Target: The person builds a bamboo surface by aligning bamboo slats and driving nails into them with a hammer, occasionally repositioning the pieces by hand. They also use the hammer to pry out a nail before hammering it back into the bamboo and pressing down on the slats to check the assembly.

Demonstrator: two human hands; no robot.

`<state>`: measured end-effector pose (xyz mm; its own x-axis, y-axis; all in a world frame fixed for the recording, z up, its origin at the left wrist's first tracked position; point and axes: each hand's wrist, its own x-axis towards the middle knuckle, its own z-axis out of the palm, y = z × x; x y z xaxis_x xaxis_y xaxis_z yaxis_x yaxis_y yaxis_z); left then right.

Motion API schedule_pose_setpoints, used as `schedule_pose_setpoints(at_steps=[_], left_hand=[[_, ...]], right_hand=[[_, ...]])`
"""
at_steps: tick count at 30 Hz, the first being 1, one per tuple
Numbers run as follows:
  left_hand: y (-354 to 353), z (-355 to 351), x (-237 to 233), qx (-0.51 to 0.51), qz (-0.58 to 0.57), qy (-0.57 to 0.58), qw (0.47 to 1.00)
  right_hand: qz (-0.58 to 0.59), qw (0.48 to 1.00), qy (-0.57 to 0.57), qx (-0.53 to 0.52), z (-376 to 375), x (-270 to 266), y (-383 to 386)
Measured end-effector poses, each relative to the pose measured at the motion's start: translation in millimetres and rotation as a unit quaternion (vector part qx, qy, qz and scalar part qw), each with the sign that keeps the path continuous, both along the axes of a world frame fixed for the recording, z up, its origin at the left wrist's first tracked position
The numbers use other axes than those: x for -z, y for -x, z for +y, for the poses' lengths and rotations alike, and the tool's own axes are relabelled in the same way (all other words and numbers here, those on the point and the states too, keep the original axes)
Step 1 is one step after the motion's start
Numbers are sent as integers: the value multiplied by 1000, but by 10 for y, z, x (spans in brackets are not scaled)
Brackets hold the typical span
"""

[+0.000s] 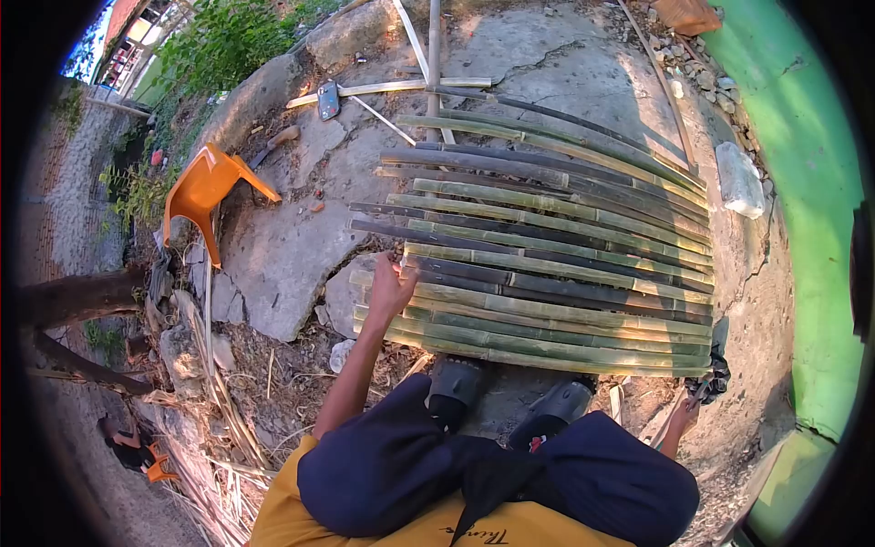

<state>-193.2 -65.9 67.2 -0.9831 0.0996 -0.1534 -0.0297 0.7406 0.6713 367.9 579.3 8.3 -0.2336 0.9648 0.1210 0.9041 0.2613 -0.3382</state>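
Observation:
Split bamboo slats [556, 283], some green and some dark, lie side by side in front of my knees. My left hand [394, 281] is closed at the left ends of the nearer slats, its fingers curled around the tip of one. Low on the right, by the near right corner of the slats, my right hand [685, 415] is closed at a dark, bundled thing [715, 378]; I cannot tell what it is. Both my shoes [456, 383] are tucked against the nearest slat.
An orange plastic chair [205, 187] lies tipped at the left. A phone [328, 100] rests near thin bamboo strips [392, 88] at the back. A clear plastic bag [739, 180] sits by the green wall [811, 182]. Far left, a person [128, 439] sits. The concrete is cracked.

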Motion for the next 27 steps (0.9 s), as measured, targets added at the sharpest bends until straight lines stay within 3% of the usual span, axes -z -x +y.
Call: schedule_pose_setpoints(at_steps=[1, 3, 5, 7, 9, 11, 12, 16, 19, 24, 27], left_hand=[[-88, -24, -35, -4, -1, 2, 1000], [-223, -88, -80, -2, 192, 110, 975], [-343, -223, -110, 6, 169, 171, 971], [-475, -305, -74, -60, -80, 60, 993], [-514, -308, -10, -44, -48, 68, 996], [-432, -308, 41, -143, -149, -41, 978], [-401, -338, 2, -138, -178, -75, 972], [-401, -281, -64, -137, -164, -125, 969], [-343, -270, -49, -118, -221, -137, 958], [-379, -309, -51, -123, -191, -47, 973], [-345, -328, -29, -91, -199, -67, 973]], right_hand=[[0, 1000, 1, -1, -5, 5, 3], [2, 1000, 4, -1, -12, 5, 2], [1, 1000, 4, -2, -19, 5, 1], [-3, 1000, 6, -4, -37, 19, 27], [-4, 1000, 6, -8, -39, 15, 49], [-5, 1000, 4, -10, -36, 2, 68], [-5, 1000, 5, -10, -30, -3, 81], [-5, 1000, 5, -10, -51, -11, 123], [-5, 1000, 5, -6, -63, -55, 92], [-14, 1000, 5, -3, -130, -78, 69], [-16, 1000, 3, 2, -155, -112, 63]])
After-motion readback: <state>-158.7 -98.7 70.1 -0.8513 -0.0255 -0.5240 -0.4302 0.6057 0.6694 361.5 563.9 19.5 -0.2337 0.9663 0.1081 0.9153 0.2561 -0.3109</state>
